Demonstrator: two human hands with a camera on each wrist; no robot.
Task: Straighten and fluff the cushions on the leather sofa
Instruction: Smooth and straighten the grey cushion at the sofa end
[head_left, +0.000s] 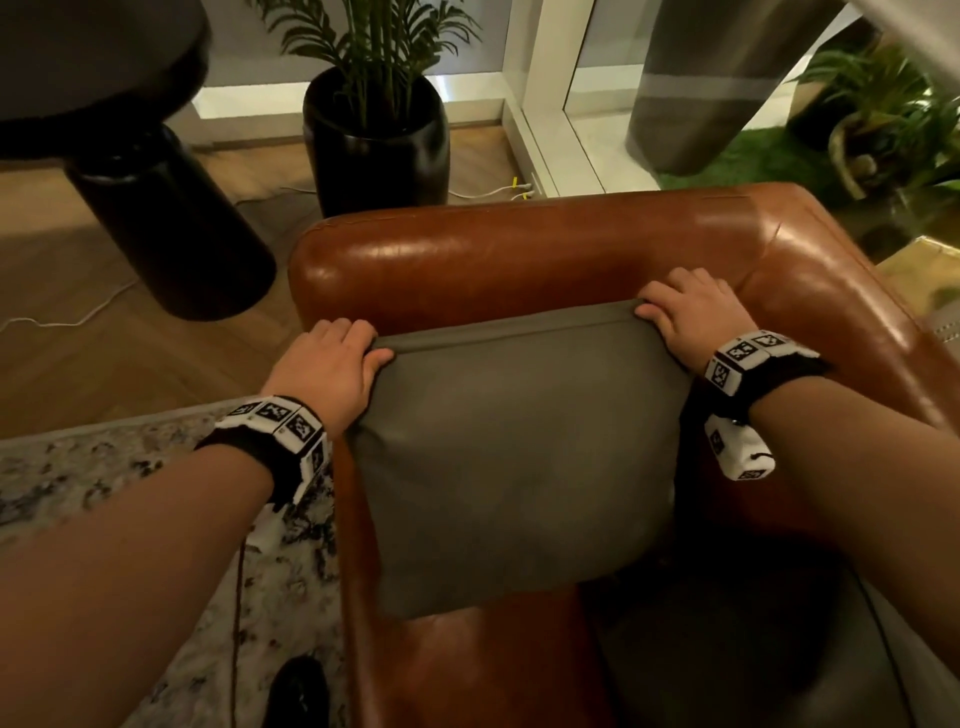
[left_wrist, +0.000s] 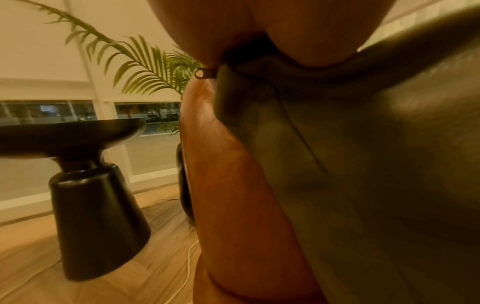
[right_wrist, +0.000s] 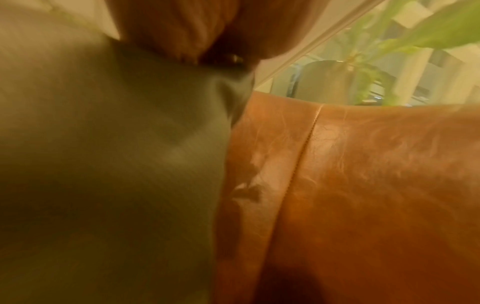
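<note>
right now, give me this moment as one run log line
left hand: grips top left corner of grey cushion | right hand: grips top right corner | cushion: upright against leather sofa arm | stage: straightening

We see dim, warm indoor light, with soft glare on the sofa (head_left: 519, 244) armrest. Both wrist views are yellow-tinted and blurred, the right worst; wide-angle bending warps the edges.

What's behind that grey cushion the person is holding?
Behind the grey cushion rises the brown leather sofa back; the seat shows below it. Both hands, left and right, grip its top corners. Whatever lies directly behind the cushion is covered.
</note>
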